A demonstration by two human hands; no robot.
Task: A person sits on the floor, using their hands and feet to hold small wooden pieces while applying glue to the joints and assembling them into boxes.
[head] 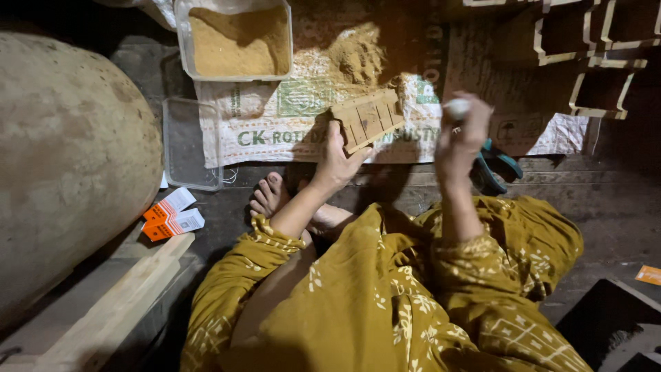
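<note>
Left hand (335, 160) is closed on a slatted rectangular wooden mould (366, 119), held above a printed woven sack (275, 127); right hand (463, 134) is pinched around a small whitish lump (457, 107). Farther left, tan powder is held in a clear plastic tub (184, 41).

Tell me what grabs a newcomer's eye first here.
At centre, the left hand grips a wooden mould divided into compartments, over a printed sack dusted with a sawdust pile. The right hand is raised beside it, pinching a small white object. A tub of the same brown powder sits at top, and a large rounded clay vessel fills the left.
</note>
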